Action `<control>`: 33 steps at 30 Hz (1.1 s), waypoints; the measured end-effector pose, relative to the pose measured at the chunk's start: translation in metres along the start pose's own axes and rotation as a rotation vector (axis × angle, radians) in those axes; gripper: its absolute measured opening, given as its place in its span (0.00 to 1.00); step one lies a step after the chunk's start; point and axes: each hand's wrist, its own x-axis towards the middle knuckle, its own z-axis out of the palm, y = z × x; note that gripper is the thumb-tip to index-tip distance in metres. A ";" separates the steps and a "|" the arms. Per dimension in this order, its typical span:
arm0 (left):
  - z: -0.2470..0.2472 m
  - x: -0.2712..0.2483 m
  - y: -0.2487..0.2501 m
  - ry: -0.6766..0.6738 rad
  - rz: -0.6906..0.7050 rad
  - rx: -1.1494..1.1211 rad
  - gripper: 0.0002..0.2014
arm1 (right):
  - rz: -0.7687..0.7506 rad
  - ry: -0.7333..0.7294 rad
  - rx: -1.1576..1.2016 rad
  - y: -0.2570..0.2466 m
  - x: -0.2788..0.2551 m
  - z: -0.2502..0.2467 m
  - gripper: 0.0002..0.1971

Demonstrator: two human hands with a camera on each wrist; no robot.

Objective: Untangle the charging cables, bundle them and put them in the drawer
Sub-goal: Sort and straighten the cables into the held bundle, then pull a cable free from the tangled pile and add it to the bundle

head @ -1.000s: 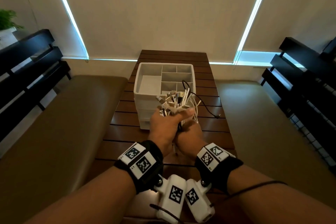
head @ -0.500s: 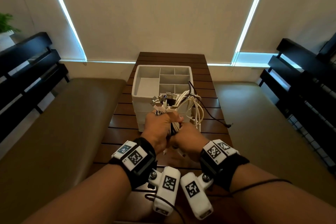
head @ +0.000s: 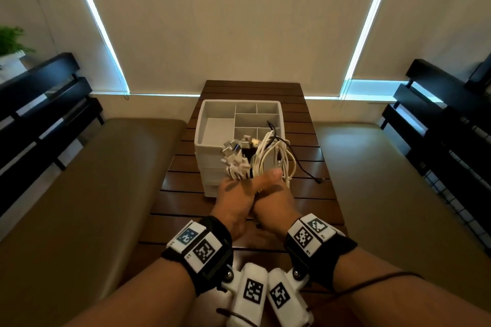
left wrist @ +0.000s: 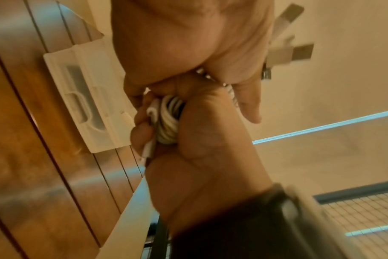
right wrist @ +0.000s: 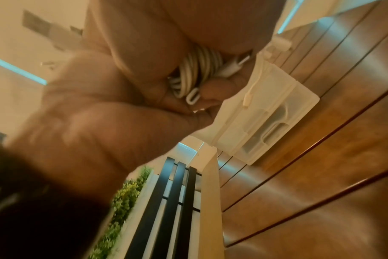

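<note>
The drawer unit (head: pixel 212 164) stands on the table (head: pixel 186 194); benches (head: pixel 79 180) flank the table left and right.

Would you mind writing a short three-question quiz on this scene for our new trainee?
1. True or false: both hands grip the cable bundle.
2. Where does the organiser stand? A) on the slatted table B) on the bench C) on the floor
3. Fill in: a thin ____ cable trails from the bundle to the table on the right.

Key
1. True: the left hand and right hand are both closed round it, in front of the organiser.
2. A
3. black
</note>
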 end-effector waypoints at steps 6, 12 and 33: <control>-0.007 0.012 0.015 -0.063 -0.109 0.018 0.08 | -0.118 -0.085 -0.069 0.001 0.008 -0.008 0.21; -0.012 0.013 0.016 -0.088 -0.175 0.034 0.07 | -0.129 -0.298 0.082 0.005 0.006 -0.016 0.14; -0.025 0.008 0.012 -0.073 -0.141 0.078 0.08 | -0.131 -0.616 -0.140 -0.002 -0.016 -0.035 0.17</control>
